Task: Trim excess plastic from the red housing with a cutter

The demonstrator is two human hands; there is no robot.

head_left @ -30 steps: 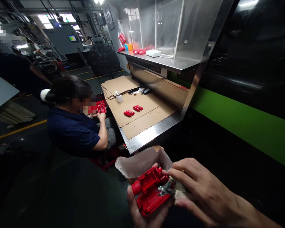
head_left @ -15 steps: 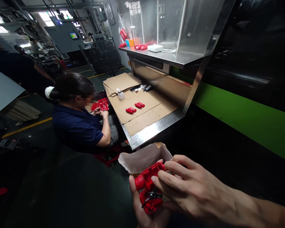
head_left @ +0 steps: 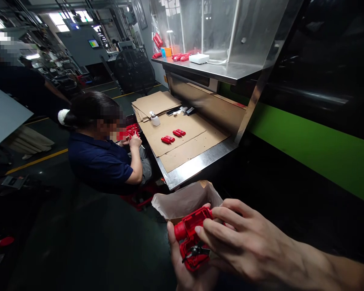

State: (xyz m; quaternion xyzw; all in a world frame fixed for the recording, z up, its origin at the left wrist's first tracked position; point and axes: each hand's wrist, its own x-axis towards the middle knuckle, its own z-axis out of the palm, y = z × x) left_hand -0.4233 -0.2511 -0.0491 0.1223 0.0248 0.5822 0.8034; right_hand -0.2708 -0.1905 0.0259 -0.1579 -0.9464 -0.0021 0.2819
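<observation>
Near the bottom of the view, my left hand (head_left: 182, 268) cradles a red plastic housing (head_left: 197, 222) from below, its thumb along the left side. The housing has a ribbed round end and an open hollow facing up. My right hand (head_left: 242, 234) comes in from the right, its bent fingers closed on the housing's right edge. A small black metal tool or part with slim arms (head_left: 196, 250) lies over the lower half; its kind is unclear, and my right hand hides some of it. Behind both hands stands a box with a pale plastic liner (head_left: 182, 198).
A cardboard-covered workbench (head_left: 188, 149) holds two red housings (head_left: 173, 136) and a white bottle (head_left: 154, 119). A seated co-worker (head_left: 100, 149) handles red parts at its left side. Above, a metal shelf (head_left: 218, 70) carries red parts and a white box (head_left: 199, 59).
My hands and the red housing are almost unmoved, shifted slightly right in view. The co-worker's hands have moved a little, and a thin pale object now shows beside them.
</observation>
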